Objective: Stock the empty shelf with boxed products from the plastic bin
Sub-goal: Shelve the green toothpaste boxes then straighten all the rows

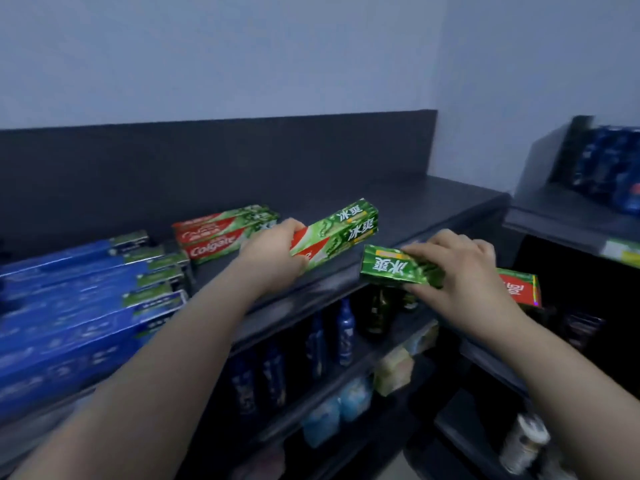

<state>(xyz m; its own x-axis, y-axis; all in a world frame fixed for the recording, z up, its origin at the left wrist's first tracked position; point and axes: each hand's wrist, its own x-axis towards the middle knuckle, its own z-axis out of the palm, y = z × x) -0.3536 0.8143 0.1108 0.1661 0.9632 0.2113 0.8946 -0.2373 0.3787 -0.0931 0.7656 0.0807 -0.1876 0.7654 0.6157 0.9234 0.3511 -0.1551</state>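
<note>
My left hand (275, 252) grips a red-and-green toothpaste box (341, 232) at its red end and holds it on the dark top shelf (433, 206). Just in front of the shelf edge, my right hand (460, 271) grips another red-and-green toothpaste box (388, 266), its green end pointing left and its red end (519, 287) showing past my wrist. Two more red-and-green boxes (214, 237) lie stacked on the shelf to the left. Further left, several blue toothpaste boxes (86, 289) lie in rows. The plastic bin is not in view.
Lower shelves hold blue bottles (343, 330), a dark green bottle (375, 313) and pale packets (394, 372). A second shelf unit (561, 216) stands at the right with blue packages (609, 168). The top shelf has a dark back panel (242, 161).
</note>
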